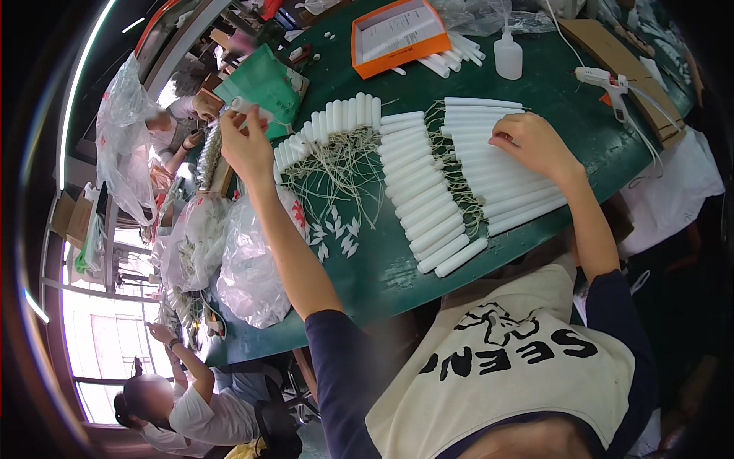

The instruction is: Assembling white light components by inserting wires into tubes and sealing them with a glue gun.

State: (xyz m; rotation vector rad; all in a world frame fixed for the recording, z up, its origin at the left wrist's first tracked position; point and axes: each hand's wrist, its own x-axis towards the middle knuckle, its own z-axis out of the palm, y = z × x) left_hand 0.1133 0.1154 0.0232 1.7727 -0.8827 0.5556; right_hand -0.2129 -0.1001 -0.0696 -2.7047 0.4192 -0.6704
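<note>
Left hand (246, 144) raised over the green table (382, 268), fingers pinched on one white tube (252, 109), likely by its middle; view is warped there. Right hand (535, 145) rests loosely curled on the right row of tubes (489, 176), gripping nothing. Tubes look light, stiff, smooth, prone to roll; pinch mid-length.

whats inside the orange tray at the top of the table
The orange tray holds a white printed sheet that covers nearly its whole floor. Nothing else shows on top of it, and whatever lies beneath the sheet is hidden. White tubes lie just outside, beside it.
</note>
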